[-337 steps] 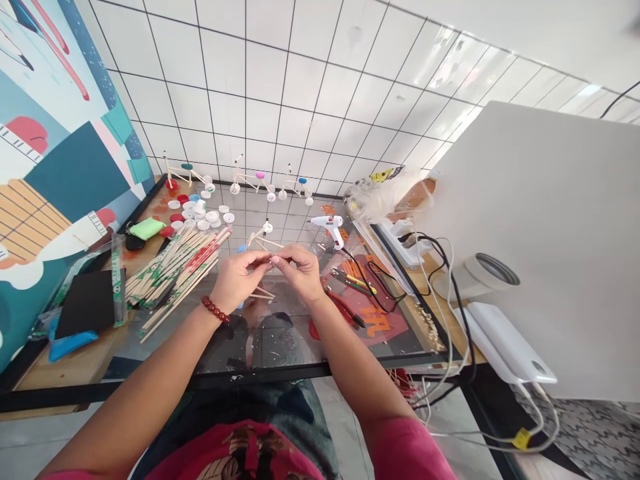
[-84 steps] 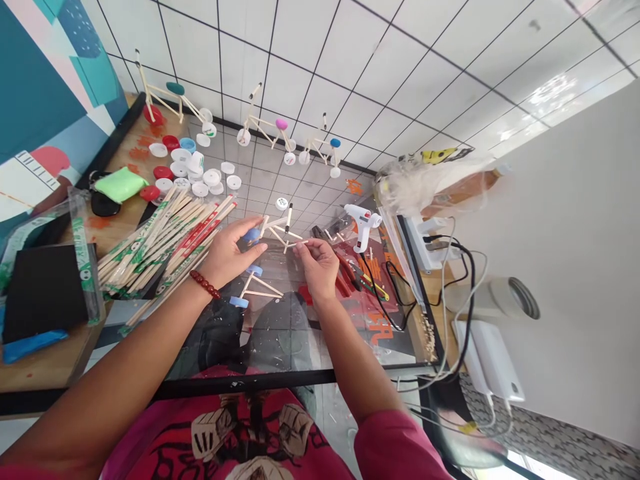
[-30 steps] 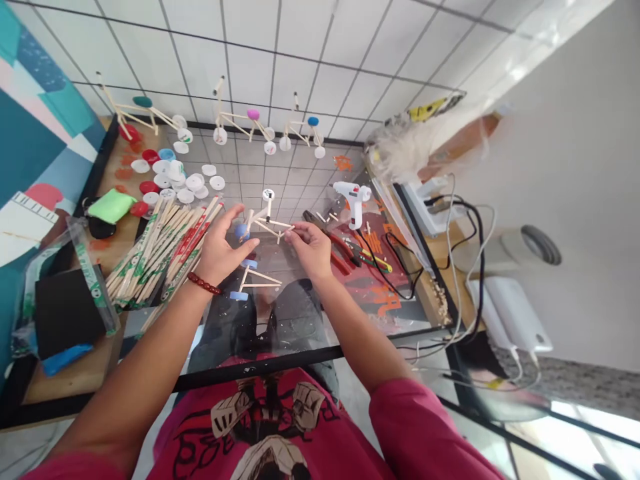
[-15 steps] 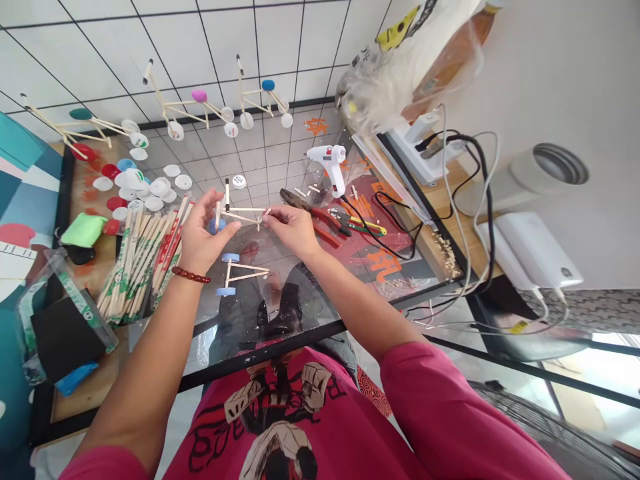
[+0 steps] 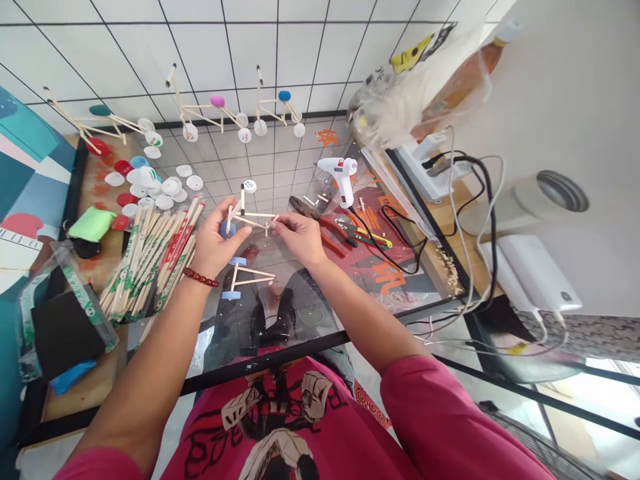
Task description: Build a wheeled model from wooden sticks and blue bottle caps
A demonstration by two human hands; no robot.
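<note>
My left hand is closed around one end of a small wooden stick frame, beside a blue bottle cap and a black-tipped upright. At the frame's other end my right hand pinches with thumb and forefinger, by a short crosspiece. Whether it grips the crosspiece or a separate bit of stick cannot be made out. Just below on the glass lies a triangular stick piece with two blue caps as wheels. A white cap rests behind the frame.
Finished-looking stick tricycles stand along the tiled wall. Chopsticks and loose caps lie left. To the right are a white glue gun, its black cord, red-handled pliers, a yellow-green cutter and a power strip.
The whole view has shifted, so the table and its objects appear farther right and slightly lower. Both hands keep nearly the same hold on the stick frame.
</note>
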